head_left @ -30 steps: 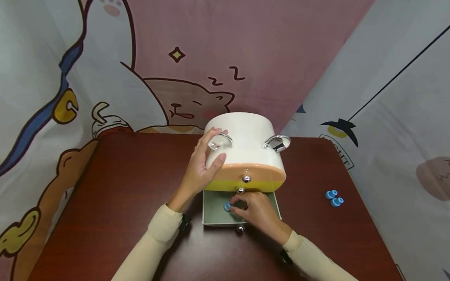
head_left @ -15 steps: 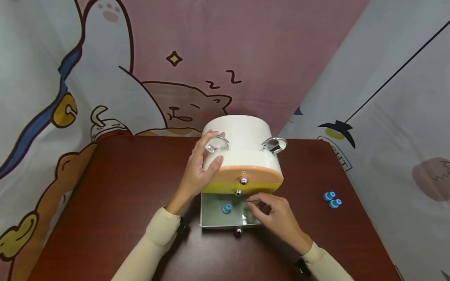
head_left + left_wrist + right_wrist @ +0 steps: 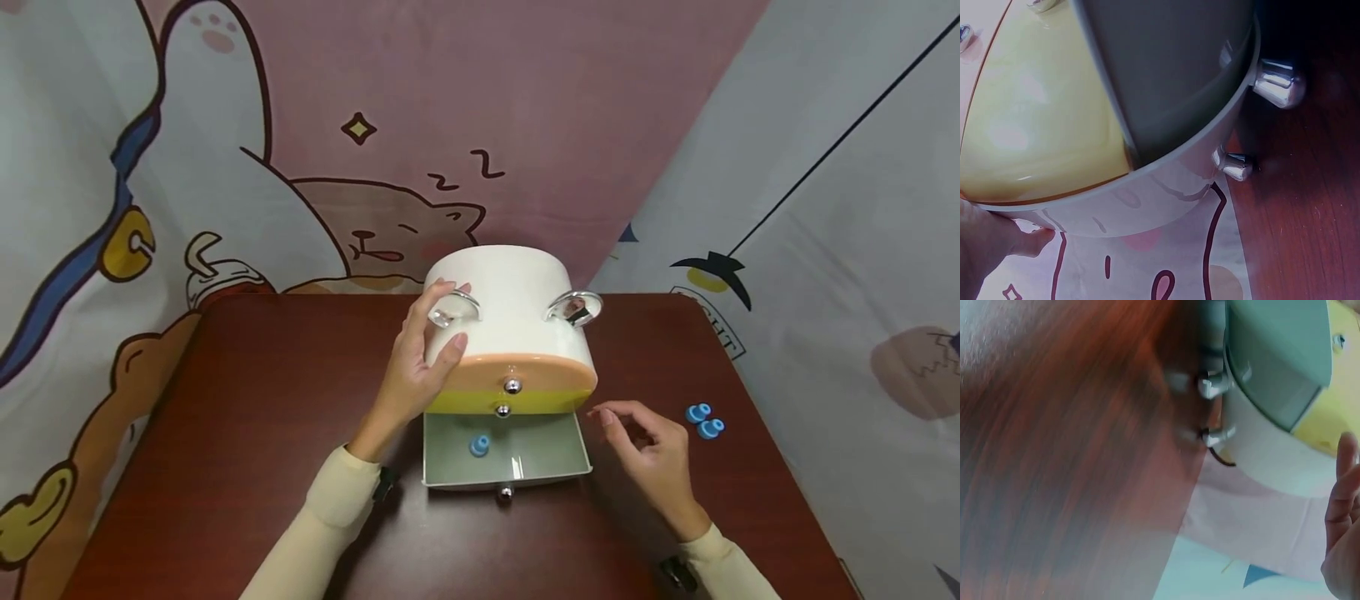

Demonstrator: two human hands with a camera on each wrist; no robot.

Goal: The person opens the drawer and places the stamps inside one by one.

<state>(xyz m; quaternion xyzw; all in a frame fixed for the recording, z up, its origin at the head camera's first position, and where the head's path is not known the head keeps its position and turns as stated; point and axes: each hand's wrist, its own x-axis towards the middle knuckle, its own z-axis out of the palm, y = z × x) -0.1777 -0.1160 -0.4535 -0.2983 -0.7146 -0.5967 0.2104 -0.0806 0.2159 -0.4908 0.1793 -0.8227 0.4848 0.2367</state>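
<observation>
A white rounded mini drawer cabinet [image 3: 510, 317] stands on the table, with an orange drawer front [image 3: 540, 373] above a yellow one [image 3: 461, 402]. Its green bottom drawer [image 3: 540, 462] is pulled out and bears one small blue stepped plug [image 3: 479, 446] left of centre. My left hand [image 3: 412, 362] grips the cabinet's left side by a chrome loop [image 3: 456, 310], thumb toward the front. Off the drawer's right side, over the table, my right hand [image 3: 656, 454] has loosely bent fingers and holds nothing. Two more blue plugs [image 3: 705, 422] sit together to its right.
The brown wooden table [image 3: 285, 433] runs out to both sides of the cabinet. Behind it hangs a cloth [image 3: 585, 125] printed with cartoon animals. A second chrome loop [image 3: 576, 308] sticks out of the cabinet at the right. Chrome knobs [image 3: 506, 493] project from the drawer fronts.
The right hand has let go of the blue plug in the green drawer and moved right, out of the drawer. My left hand has kept its grip on the cabinet.
</observation>
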